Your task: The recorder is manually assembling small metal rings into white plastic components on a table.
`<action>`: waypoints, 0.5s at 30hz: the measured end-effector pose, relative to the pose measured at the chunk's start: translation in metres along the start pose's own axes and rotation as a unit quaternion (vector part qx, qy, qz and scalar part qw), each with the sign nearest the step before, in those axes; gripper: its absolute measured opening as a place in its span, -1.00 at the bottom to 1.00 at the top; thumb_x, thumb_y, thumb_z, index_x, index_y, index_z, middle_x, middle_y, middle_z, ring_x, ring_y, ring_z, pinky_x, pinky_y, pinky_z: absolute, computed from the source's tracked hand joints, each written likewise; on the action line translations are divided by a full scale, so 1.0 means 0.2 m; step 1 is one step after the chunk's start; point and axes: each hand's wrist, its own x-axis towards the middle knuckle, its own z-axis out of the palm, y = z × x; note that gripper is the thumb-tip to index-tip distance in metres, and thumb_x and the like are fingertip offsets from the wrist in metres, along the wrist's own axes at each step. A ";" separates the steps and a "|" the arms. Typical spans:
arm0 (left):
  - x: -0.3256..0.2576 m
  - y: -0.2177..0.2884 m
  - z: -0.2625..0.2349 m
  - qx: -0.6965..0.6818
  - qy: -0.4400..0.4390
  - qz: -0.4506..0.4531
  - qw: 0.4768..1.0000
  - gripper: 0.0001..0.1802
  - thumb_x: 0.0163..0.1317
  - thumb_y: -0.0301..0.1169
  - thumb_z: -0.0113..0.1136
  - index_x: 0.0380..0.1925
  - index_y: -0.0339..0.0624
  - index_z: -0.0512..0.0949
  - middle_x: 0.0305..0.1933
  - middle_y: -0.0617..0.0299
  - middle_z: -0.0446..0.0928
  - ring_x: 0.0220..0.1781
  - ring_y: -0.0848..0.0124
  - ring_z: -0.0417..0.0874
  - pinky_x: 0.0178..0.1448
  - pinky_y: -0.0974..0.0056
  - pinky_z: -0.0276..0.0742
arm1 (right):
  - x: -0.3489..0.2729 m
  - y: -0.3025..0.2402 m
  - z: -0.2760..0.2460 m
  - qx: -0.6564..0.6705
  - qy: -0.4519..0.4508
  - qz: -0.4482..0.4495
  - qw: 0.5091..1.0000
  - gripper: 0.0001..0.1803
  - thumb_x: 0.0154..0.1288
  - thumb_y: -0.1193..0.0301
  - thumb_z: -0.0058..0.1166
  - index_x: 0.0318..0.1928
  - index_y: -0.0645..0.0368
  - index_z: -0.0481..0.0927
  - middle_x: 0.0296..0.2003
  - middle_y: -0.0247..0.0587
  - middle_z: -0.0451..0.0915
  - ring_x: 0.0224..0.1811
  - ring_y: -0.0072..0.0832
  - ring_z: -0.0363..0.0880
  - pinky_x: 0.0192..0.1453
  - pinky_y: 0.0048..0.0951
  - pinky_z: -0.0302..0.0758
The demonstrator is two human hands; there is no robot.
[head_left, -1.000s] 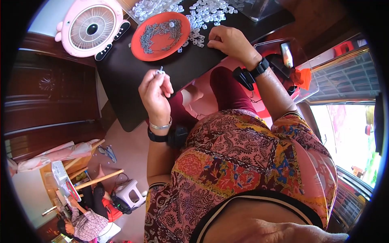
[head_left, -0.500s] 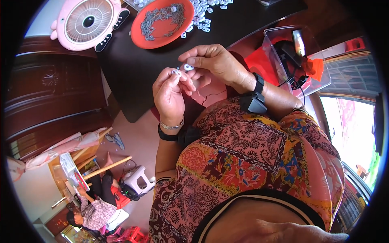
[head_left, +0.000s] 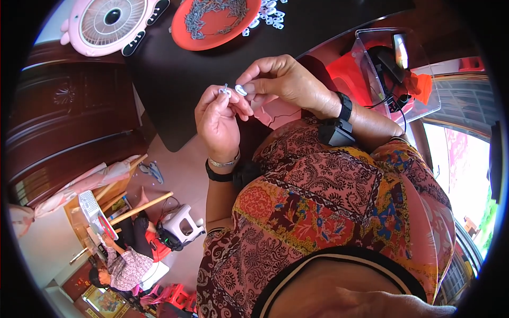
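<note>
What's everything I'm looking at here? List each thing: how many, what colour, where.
electric fan: one, pink, upper left
table: one, black, upper centre
plate: one, orange-red, on the table
slim metal parts: many, grey, on the plate
loose plastic pieces: many, white, right of the plate
plastic box: one, clear, upper right
slippers: one pair, greyish blue, floor at left
stool: one, pale grey, lower left
carved wooden panelling: one stretch, dark brown, left
seated person: one, patterned top, lower left
wristbands: two, black, one per wrist
left hand: one, bare, upper centre, pinching a white piece
right hand: one, bare, beside the left, pinching a second white piece
</note>
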 end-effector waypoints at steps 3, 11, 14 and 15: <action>0.00 -0.01 -0.01 -0.004 -0.012 0.000 1.000 -0.76 0.29 -0.39 -0.17 -0.45 -0.33 0.39 -0.53 0.09 0.47 -0.55 0.38 0.49 -0.46 0.41 0.31 | 0.00 0.01 0.02 -0.110 0.005 -0.070 0.991 -0.86 0.31 0.48 0.08 -0.18 0.27 0.61 -0.36 -0.36 0.64 -0.33 -0.72 0.58 -0.28 -0.70 0.50; 0.00 0.01 0.00 0.024 -0.010 -0.006 1.000 -0.79 0.28 -0.41 -0.15 -0.46 -0.31 0.38 -0.52 0.12 0.46 -0.54 0.42 0.49 -0.45 0.42 0.32 | 0.00 -0.03 0.00 -0.099 -0.025 -0.008 0.995 -0.81 0.31 0.42 0.10 -0.19 0.31 0.59 -0.39 -0.35 0.62 -0.33 -0.70 0.57 -0.24 -0.63 0.51; 0.00 0.02 0.00 0.019 -0.037 -0.028 0.999 -0.79 0.28 -0.40 -0.15 -0.46 -0.30 0.38 -0.51 0.13 0.46 -0.54 0.42 0.50 -0.44 0.42 0.32 | 0.01 -0.04 -0.01 -0.095 -0.034 0.034 0.994 -0.82 0.31 0.41 0.10 -0.21 0.30 0.59 -0.41 -0.35 0.62 -0.35 -0.71 0.56 -0.25 -0.64 0.50; 0.00 0.01 0.00 0.002 -0.036 -0.027 0.999 -0.79 0.28 -0.40 -0.15 -0.46 -0.30 0.38 -0.51 0.12 0.47 -0.53 0.41 0.50 -0.45 0.42 0.32 | 0.01 -0.05 -0.01 -0.090 -0.033 0.052 0.994 -0.82 0.31 0.39 0.11 -0.22 0.28 0.59 -0.42 -0.35 0.61 -0.35 -0.72 0.56 -0.27 -0.65 0.49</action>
